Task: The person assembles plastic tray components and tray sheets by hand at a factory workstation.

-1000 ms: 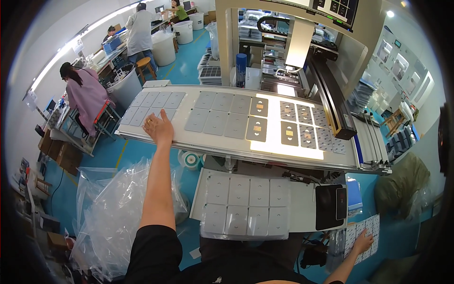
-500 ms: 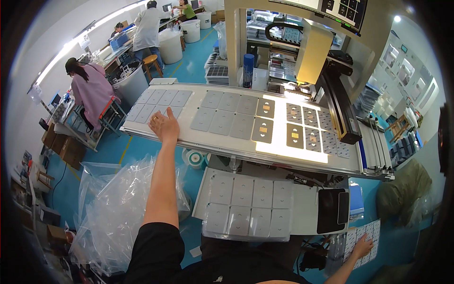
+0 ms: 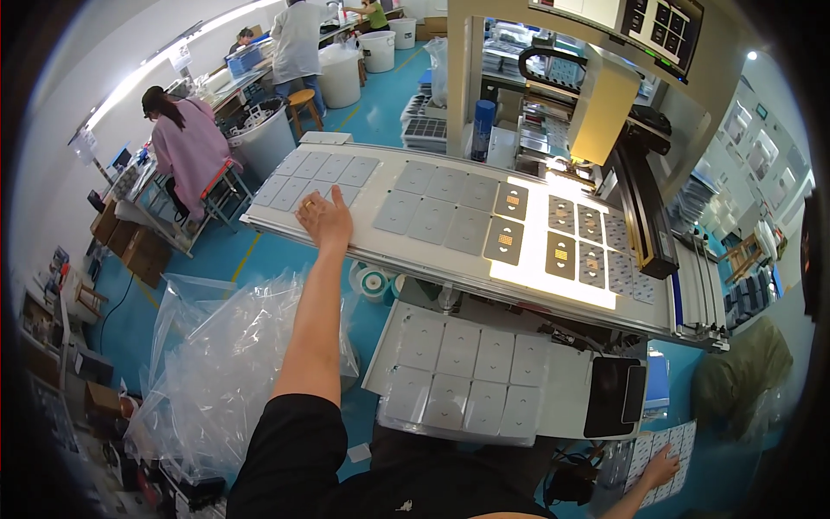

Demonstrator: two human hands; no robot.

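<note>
My left hand lies on the near edge of a sheet of grey rounded rectangles at the left end of the long machine bed. Its fingers are spread and hold nothing. Low on the right, my right hand rests with fingers apart on a white sheet with a small repeated pattern; its fingertips are small in view. A second grey sheet lies mid-bed. Patterned pieces sit under bright light farther right. Nearest to me is a stack of grey sheets in clear film.
A machine head and dark gantry rail stand over the bed's right part. Crumpled clear plastic fills the lower left. A black phone-like slab lies on the lower shelf. A person in pink sits far left, with others behind.
The whole view has shifted, so the bed and room appear farther right. My left hand stays on the same grey sheet, and my right hand stays on the patterned sheet.
</note>
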